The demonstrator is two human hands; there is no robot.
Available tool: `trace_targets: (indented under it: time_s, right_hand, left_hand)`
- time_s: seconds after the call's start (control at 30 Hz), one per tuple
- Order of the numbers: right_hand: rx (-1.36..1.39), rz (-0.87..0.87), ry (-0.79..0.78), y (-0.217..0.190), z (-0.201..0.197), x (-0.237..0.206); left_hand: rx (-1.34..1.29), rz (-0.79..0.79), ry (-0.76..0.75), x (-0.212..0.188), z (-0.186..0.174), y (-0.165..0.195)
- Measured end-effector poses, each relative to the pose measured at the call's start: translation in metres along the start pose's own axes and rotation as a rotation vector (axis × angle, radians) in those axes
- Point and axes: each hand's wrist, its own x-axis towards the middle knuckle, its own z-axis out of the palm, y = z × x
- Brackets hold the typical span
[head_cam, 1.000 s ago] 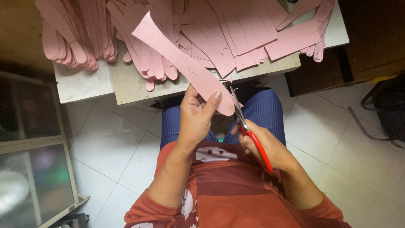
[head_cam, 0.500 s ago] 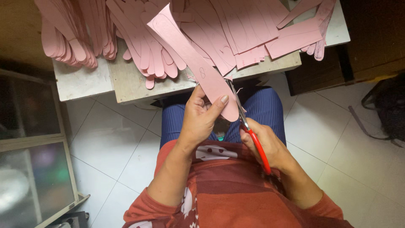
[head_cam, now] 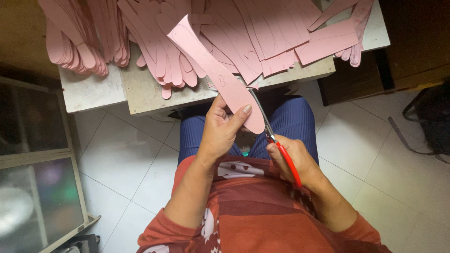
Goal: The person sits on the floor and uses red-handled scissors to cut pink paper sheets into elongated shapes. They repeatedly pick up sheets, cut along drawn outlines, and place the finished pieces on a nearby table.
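Scissors (head_cam: 276,140) in our right hand (head_cam: 295,161) trim the pink strip (head_cam: 220,77) our left hand (head_cam: 222,129) pinches steady above the tabletop (head_cam: 140,91).

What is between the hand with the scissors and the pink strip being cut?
In the head view, only the scissors bridge them: red handles in the right hand, metal blades running up along the edge of the pink strip, which the left hand holds.

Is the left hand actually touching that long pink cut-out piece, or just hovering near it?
Touching. The head view shows the left hand gripping the pink cut-out piece, its thumb pressed flat across the rounded lower end, no gap between them.
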Motion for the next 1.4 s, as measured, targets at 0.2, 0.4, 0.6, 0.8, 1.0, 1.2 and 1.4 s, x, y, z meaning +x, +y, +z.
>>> trace_targets:
  time_s: [0.2, 0.4, 0.6, 0.8, 1.0, 1.2, 1.4]
  right_hand:
    - [0.409, 0.078, 0.033, 0.012, 0.006, 0.006]
    - [0.41, 0.021, 0.257, 0.012, 0.009, 0.006]
    - [0.339, 0.002, 0.213, 0.018, 0.006, 0.0]
    - [0.211, -0.028, -0.004, 0.03, -0.003, -0.004]
    - [0.256, 0.003, -0.012, 0.01, -0.008, 0.004]
    - [0.217, -0.31, -0.162, -0.03, 0.011, 0.001]
    - [0.041, -0.151, -0.162, -0.04, 0.005, -0.004]
  left_hand:
    - [-0.025, 0.014, -0.078, -0.002, -0.003, -0.005]
    - [0.167, -0.218, -0.113, -0.011, -0.001, -0.012]
    - [0.209, 0.13, 0.124, 0.007, -0.011, 0.012]
    - [0.18, 0.202, 0.175, 0.006, -0.026, 0.037]
    - [-0.06, 0.02, 0.073, -0.004, -0.024, 0.036]
    - [-0.038, -0.028, -0.016, -0.012, 0.0, 0.016]
    - [0.004, 0.031, 0.011, -0.015, 0.002, 0.017]
